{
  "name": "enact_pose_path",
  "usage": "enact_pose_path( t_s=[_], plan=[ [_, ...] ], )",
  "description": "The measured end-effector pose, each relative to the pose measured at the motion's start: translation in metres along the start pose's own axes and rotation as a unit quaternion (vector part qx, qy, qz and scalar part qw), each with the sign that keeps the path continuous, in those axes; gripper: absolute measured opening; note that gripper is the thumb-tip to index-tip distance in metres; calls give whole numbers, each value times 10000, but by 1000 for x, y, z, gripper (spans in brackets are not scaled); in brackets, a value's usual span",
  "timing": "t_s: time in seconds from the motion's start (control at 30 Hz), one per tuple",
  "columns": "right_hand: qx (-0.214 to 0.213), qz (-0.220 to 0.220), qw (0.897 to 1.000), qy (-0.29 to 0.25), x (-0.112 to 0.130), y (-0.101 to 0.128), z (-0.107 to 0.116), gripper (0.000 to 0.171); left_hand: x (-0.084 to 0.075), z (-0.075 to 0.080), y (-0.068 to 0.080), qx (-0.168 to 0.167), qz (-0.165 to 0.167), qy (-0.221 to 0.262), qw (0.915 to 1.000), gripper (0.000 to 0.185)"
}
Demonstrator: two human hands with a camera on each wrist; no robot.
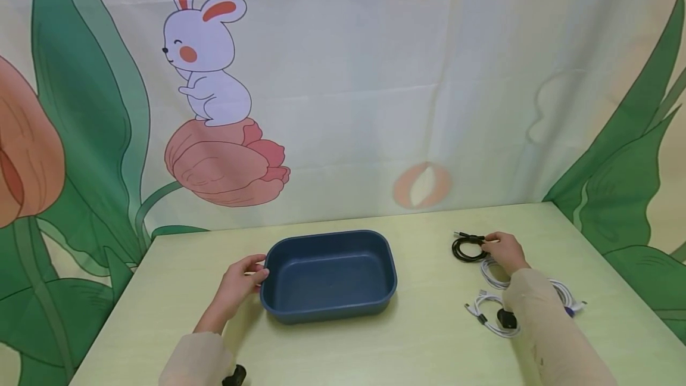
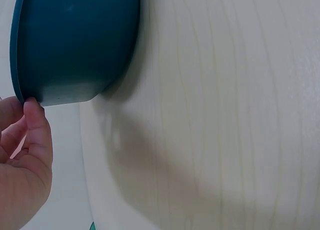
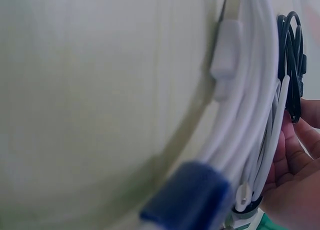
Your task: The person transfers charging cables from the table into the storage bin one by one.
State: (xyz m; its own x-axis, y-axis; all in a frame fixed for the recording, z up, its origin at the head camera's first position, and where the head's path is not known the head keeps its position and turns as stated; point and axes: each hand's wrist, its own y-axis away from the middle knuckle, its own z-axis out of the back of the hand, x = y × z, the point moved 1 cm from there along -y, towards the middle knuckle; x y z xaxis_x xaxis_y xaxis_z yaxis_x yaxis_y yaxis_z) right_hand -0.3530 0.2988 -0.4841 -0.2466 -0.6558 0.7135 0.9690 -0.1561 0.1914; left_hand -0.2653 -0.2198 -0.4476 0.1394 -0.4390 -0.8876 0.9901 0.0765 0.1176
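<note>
A dark blue tub (image 1: 386, 267) stands empty in the middle of the pale table. My left hand (image 1: 259, 271) rests against its left end, and in the left wrist view the thumb tip (image 2: 35, 113) touches the tub's rim (image 2: 17, 65) at a corner. To the right lies a coiled black cable (image 1: 465, 249). My right hand (image 1: 486, 244) pinches the near side of that coil, and the black cable (image 3: 292, 65) shows just above the fingers (image 3: 302, 150) in the right wrist view.
Two coiled white cables (image 1: 490, 273) (image 1: 485, 311) lie on the table just in front of the black one, partly under my right forearm. One white cable (image 3: 250, 90) has a blue tie (image 3: 187, 202). A printed curtain (image 1: 343, 76) hangs behind the table's far edge.
</note>
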Motion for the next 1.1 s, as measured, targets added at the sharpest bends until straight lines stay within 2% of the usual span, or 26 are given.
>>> enact_pose_path(
  t_s=[0.47, 0.7, 0.93, 1.1],
  plan=[
    [-81, -93, 9999, -105, 2, 2, -1, 39, 2, 0, 0, -53, -64, 79, 9999, 38],
    [-292, -28, 9993, -209, 6, 5, 2, 38, 3, 0, 0, -36, -84, 115, 9999, 38],
    [-414, 3, 9982, -435, 7, 5, 4, 36, 3, -1, 0, -34, -90, 113, 9999, 37],
    [-443, -181, 9959, -764, 7, 3, 4, 36, 3, 0, 0, -17, -95, 66, 9999, 38]
  ],
)
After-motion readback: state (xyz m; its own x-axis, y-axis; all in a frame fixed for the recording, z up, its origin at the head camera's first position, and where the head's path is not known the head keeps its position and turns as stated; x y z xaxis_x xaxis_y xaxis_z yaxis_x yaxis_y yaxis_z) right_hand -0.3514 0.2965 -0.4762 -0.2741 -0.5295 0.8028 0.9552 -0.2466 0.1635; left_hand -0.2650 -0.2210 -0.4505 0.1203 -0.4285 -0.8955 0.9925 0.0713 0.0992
